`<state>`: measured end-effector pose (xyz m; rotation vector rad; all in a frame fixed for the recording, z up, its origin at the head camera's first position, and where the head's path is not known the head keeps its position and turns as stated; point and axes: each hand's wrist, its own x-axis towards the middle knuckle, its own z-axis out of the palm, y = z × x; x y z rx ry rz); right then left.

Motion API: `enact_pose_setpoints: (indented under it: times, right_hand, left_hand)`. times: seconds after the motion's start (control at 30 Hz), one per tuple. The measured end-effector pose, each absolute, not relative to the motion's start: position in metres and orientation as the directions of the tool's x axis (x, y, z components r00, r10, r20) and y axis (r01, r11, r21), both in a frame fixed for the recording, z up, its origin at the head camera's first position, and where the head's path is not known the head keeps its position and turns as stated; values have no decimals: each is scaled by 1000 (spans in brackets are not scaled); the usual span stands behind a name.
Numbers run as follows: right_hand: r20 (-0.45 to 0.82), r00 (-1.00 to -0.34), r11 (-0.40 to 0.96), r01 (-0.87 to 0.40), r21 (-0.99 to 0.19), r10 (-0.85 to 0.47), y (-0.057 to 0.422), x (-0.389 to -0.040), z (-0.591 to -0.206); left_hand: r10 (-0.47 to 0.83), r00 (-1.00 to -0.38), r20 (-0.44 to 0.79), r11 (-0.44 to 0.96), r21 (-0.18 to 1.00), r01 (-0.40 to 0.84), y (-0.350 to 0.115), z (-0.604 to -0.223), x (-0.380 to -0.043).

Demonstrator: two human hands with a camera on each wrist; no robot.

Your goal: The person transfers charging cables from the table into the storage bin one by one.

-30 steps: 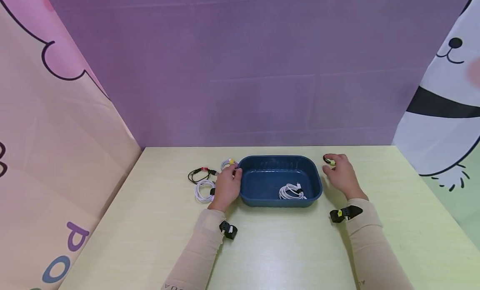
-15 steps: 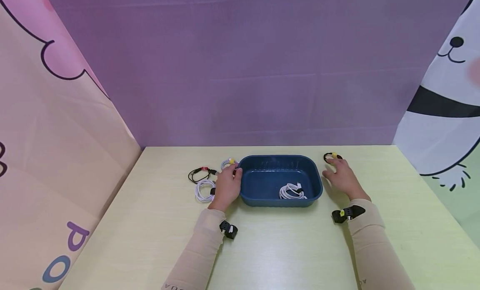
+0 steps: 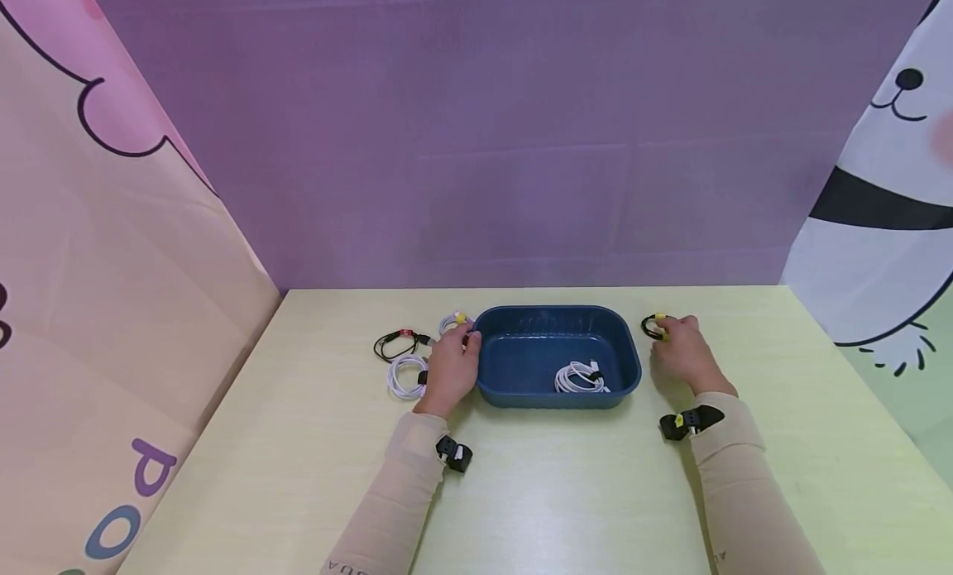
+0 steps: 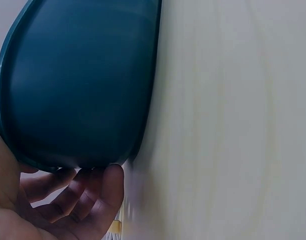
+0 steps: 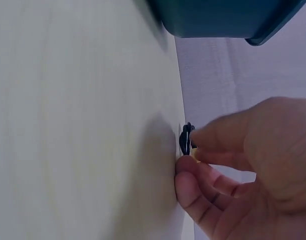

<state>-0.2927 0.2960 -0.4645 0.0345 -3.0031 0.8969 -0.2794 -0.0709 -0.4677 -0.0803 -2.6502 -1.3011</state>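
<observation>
The bench (image 3: 551, 476) spreads beneath; the blue tray (image 3: 551, 400) stands between both sets of fingers. The left hand's (image 3: 450, 372) bent fingers touch its end; whether they grip it I cannot tell. The right hand's (image 3: 687, 356) fingers, nearly closed, pinch a black cable coil (image 3: 652, 334) at their tips.

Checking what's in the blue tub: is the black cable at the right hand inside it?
No, the right hand pinches the black cable outside the blue tub, off its right side.
</observation>
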Motion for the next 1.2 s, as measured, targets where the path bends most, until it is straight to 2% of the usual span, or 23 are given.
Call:
enact_pose_setpoints:
  times: [0.23,0.6,1.2]
  right_hand:
    - [2,-1000,885,-14,-466,-15,296,-289,-461]
    - [7,-1000,911,-30,-412,-29,296,-288,-459]
    - [26,-999,886,-47,-461,-40,296,-289,-455]
  left_hand:
    - [-35,-980,196,606,784,135,-72,-469,-279]
    - [-42,-982,185,608,785,122,-74,-471,-277]
    - [-33,-982,187,606,785,129,-70,-465,-279]
